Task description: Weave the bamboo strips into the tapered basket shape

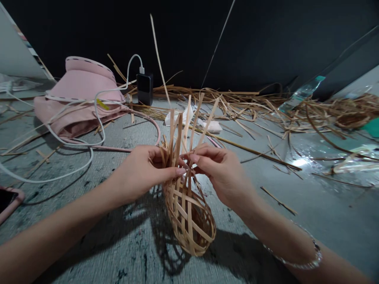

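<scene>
A small open-weave basket (189, 221) of pale split strips lies tilted on the grey table, its rounded mouth toward me. Several loose strip ends (179, 134) stand up from its far end. My left hand (145, 169) is closed on the weave there, thumb pressed against the strips. From the other side my right hand (216, 169) pinches a strip between thumb and fingers, close to the left thumb. Both hands' fingertips nearly meet, and the exact crossing of strips between them is partly hidden. One long thin strip (160, 59) rises above the hands.
A pink visor hat (85, 86), a white cable (99, 114) and a black power bank (145, 88) are at the back left. Loose strips (237, 102) are heaped along the dark wall. A clear bottle (302, 94) lies back right; a phone (8, 203) sits at the left edge.
</scene>
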{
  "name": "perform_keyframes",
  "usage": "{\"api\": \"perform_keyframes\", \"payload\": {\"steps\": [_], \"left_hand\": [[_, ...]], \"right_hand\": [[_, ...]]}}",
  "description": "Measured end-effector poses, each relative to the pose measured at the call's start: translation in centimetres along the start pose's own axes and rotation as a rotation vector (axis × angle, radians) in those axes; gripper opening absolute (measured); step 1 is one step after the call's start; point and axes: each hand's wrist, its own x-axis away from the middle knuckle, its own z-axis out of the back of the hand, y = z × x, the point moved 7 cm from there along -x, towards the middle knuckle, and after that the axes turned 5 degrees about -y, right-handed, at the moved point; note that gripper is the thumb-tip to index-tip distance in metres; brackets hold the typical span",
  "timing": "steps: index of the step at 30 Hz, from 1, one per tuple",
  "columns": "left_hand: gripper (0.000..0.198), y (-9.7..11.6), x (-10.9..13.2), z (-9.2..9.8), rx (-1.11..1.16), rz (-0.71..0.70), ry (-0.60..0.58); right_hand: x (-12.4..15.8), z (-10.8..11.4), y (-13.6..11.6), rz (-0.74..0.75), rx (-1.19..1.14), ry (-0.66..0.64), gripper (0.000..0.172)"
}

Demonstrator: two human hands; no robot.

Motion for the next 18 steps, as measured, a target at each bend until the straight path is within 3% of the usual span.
{"api": "perform_keyframes", "payload": {"steps": [4,10,18], "left_hand": [[0.021,0.28,0.21,0.07,0.033,-0.013,0.006],[0.017,0.41,0.37,0.09,0.096,-0.038,0.005],[0.02,0.53,0.02,0.0,0.152,-0.088,-0.015]], "right_hand": [[0.23,-0.12,-0.25,0.058,0.034,0.01,0.009],[0.43,-0.17,0.49,0.027,-0.105,0.027,0.01],[0.46,0.27,0.01,0.083,-0.008,0.072,0.011]]}}
